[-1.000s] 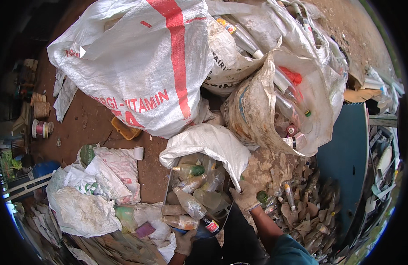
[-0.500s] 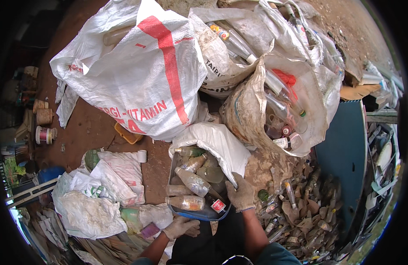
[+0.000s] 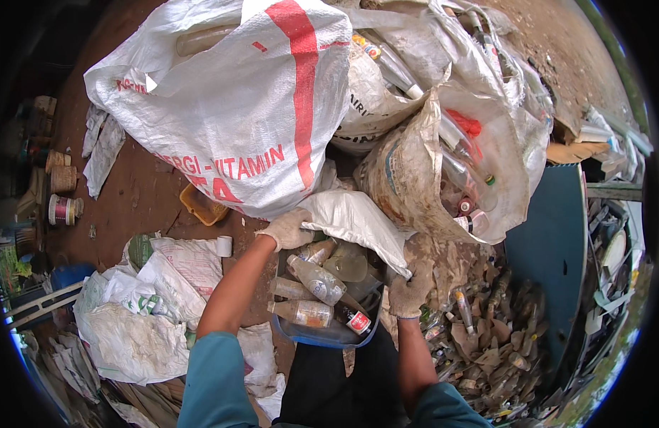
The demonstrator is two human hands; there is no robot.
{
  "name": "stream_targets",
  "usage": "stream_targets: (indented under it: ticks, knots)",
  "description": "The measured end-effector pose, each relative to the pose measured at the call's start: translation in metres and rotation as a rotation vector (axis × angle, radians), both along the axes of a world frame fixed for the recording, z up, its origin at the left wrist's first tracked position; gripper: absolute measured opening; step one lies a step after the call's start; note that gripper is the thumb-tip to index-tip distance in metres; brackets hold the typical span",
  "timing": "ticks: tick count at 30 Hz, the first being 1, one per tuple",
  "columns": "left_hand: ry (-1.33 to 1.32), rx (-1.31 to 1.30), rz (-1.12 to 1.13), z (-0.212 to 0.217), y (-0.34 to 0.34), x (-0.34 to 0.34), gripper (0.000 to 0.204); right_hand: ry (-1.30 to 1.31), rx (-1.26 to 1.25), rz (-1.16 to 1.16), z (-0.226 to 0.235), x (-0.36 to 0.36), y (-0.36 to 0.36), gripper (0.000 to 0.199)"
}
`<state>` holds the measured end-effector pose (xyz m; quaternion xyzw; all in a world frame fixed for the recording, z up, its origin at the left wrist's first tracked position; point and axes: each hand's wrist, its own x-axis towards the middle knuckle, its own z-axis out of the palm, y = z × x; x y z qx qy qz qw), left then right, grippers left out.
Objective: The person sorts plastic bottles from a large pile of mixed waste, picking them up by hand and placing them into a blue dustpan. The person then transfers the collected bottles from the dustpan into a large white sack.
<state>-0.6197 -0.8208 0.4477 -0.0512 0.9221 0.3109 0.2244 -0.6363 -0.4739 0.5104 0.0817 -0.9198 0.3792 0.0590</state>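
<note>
Maybe the bottles point(image 3: 318, 280) could spill and crack if the sack point(image 3: 354, 217), over the tub's point(image 3: 322, 342) far edge, slips; left hand point(image 3: 288, 230) and right hand point(image 3: 411, 289) both pinch it.

Bare reddish-brown earth point(image 3: 133, 228) forms the floor of a crowded sorting area. A large white woven sack with a red stripe point(image 3: 237, 114) rests on it beside a yellow rectangular plastic container point(image 3: 199, 208) and, to the right, a stained off-white woven sack of clear bottles point(image 3: 400, 178). A rumpled pile of white plastic sacks point(image 3: 137, 342) lies at left; loose bottles and brown fragments point(image 3: 497, 349) spread at lower right. The base of a blue plastic tub filled with glass bottles point(image 3: 326, 339) is hidden, its contact with the earth unclear.
</note>
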Motion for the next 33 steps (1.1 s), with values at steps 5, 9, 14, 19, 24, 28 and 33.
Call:
stream_targets:
  ticks: [5,9,14,19,24,28,33]
  knots:
    - [0.039,0.084,0.199,0.017,-0.016,0.034,0.036,-0.037,0.091,-0.045,-0.011,-0.014,0.014,0.017]
    - [-0.13,0.108,0.234,0.031,-0.028,0.096,0.029,-0.36,0.126,-0.039,-0.053,-0.002,0.031,0.021]
    - [-0.034,0.066,0.36,0.043,-0.016,0.156,0.024,-0.787,-0.013,-0.003,-0.096,0.053,0.068,0.028]
    - [0.081,0.171,0.752,0.045,0.043,0.185,0.026,-0.596,-0.168,0.007,-0.057,0.094,0.074,0.024]
    - [0.195,0.141,0.898,0.062,0.075,0.168,0.022,-0.543,0.058,0.023,0.025,0.075,0.047,0.027]
    - [0.282,0.185,0.783,0.083,0.067,0.103,0.015,-0.235,0.044,0.656,0.085,0.087,0.018,0.046]
    - [0.296,0.137,0.304,0.106,0.051,0.082,0.015,-0.333,0.457,1.029,0.073,0.108,-0.003,0.033]
